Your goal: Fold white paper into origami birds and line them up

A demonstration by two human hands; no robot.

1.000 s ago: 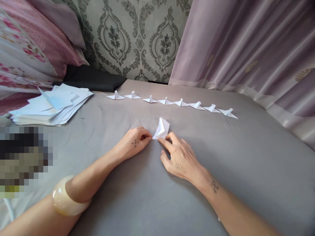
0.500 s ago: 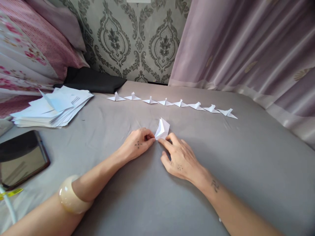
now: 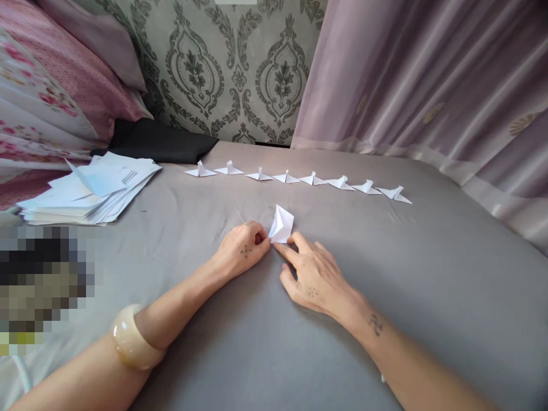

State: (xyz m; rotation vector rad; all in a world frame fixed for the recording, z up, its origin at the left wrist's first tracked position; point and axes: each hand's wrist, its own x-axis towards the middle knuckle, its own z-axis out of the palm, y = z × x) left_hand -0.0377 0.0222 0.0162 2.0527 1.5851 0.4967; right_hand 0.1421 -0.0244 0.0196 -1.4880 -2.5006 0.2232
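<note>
A small piece of folded white paper [image 3: 282, 225] lies on the grey cloth surface, with one flap partly raised. My left hand [image 3: 245, 245] pinches its lower left corner between thumb and fingers. From the right, my right hand [image 3: 311, 271] rests with its fingers spread, the index fingertip touching the paper's lower edge and the thumb apart from it. Beyond the hands runs a row of several small folded white paper figures [image 3: 286, 177], each with wing-like sides and a raised middle.
A loose stack of white paper sheets [image 3: 92, 191] lies at the left, in front of a folded black cloth [image 3: 158, 141]. A blurred-out patch [image 3: 43, 279] covers something at the left edge. Purple curtains [image 3: 406, 85] hang at the right, beside a patterned wall [image 3: 240, 74].
The folded paper's upper flap has opened slightly wider to the left. Both hands keep nearly the same places at its lower edge.
</note>
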